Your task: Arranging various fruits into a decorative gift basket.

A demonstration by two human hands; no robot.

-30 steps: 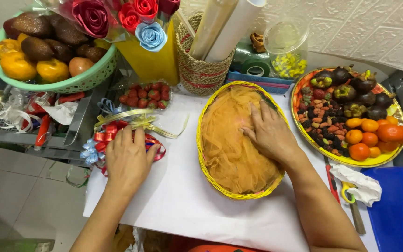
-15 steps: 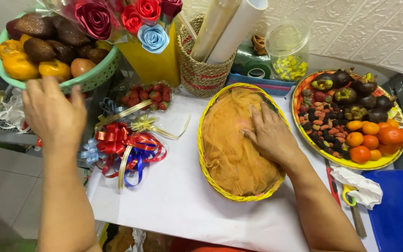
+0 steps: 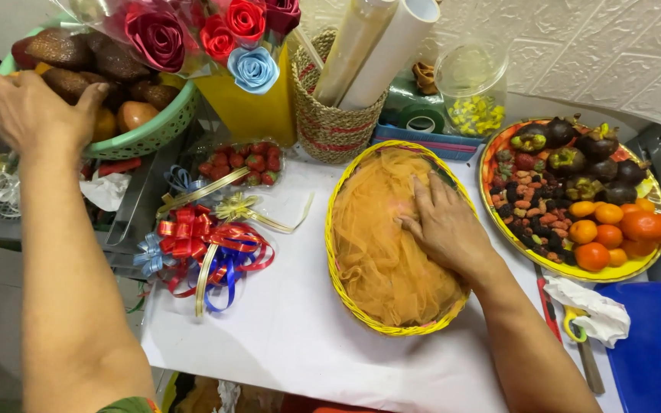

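- The left hand (image 3: 36, 111) is at the far left, over the near rim of the green bowl (image 3: 154, 134) of fruit, fingers curled down onto the brown scaly fruits (image 3: 78, 57). Whether it has closed on 1 of them I cannot tell; the palm hides the fingertips.
- The right hand (image 3: 445, 226) lies flat, fingers spread and together pointing up and left, pressing the orange netting (image 3: 376, 229) into the yellow oval basket (image 3: 346, 283).
- The basket's long axis runs from far to near, tilted slightly rightward at the near end; the right hand sits on its right half, past the middle.
- The green bowl lies well to the left of the basket and farther from the person, so the left hand is by far the nearer to it; the right hand is well apart.
- Between the 2 hands, on the white tabletop (image 3: 269, 336), lie the red, blue and gold ribbon bows (image 3: 200, 248) and a small tray of strawberries (image 3: 242, 160), touched by neither hand.
- A round yellow tray (image 3: 613, 271) of mixed fruit stands just beside the basket on the right.
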